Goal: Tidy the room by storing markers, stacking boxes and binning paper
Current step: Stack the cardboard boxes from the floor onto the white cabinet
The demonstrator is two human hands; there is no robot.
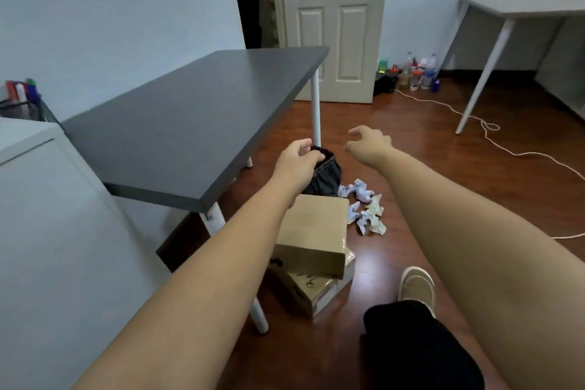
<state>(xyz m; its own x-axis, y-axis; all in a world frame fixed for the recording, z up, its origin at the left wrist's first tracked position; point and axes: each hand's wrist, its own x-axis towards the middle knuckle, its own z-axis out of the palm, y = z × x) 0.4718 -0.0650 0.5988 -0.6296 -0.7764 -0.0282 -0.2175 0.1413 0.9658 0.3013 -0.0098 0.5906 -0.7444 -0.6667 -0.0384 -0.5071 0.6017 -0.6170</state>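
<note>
Head view: left hand [297,161] grips black bin [326,177] rim; contents hidden.

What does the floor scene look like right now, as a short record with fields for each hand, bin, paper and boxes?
left hand: closed on the rim of the black bin bag
right hand: open, empty, in the air right of the bag
crumpled paper: on the wooden floor, right of the bag, none binned yet as far as visible
cardboard boxes: two stacked, upper one skewed, beside the dark table
markers: in the mesh holder at far left
</note>
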